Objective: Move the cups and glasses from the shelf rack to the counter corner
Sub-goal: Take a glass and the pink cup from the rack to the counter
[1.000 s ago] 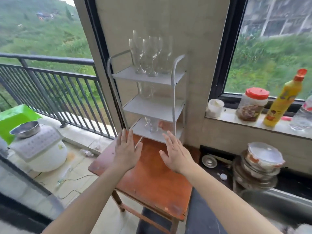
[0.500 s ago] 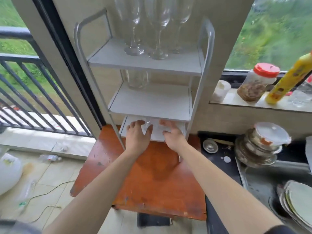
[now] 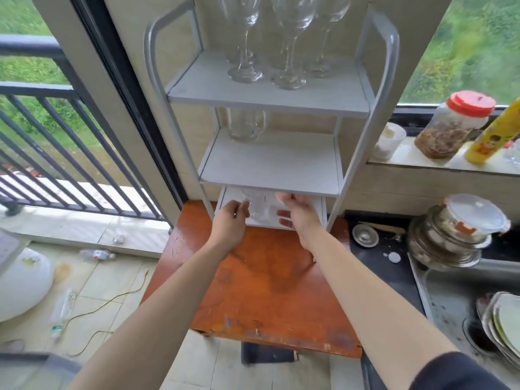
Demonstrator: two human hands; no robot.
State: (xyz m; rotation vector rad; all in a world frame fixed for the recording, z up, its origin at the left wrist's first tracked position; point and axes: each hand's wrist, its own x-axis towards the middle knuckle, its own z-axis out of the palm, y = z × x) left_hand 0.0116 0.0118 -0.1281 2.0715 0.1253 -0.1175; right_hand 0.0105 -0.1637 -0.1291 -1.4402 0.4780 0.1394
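- Daylight from a balcony railing point(image 3: 56, 142) at nine o'clock and a window sill at two o'clock framed a white three-tier shelf rack point(image 3: 270, 102) that stood at the far edge of an orange, scuffed worktop point(image 3: 270, 291).
- At twelve o'clock, under the middle tier, a clear glass cup point(image 3: 260, 206) sat on the bottom shelf, between the two hands and upright as far as could be told.
- The left hand point(image 3: 229, 223) had its fingertips against the cup's left wall; the right hand point(image 3: 299, 213) curled half open just beside its right wall. Whether either truly gripped it could not be told through the clear glass.
- Both hands were about equally near; the cup lay straight ahead of them, so the way out looked to be back toward six o'clock, low under the tier above.
- Higher up, stemmed wine glasses point(image 3: 287, 52) crowded the top tier and a glass mug point(image 3: 246, 125) stood at the back of the middle one, all yet to be moved.
- A dark counter with a stack of bowls point(image 3: 455, 235) lay at three o'clock.
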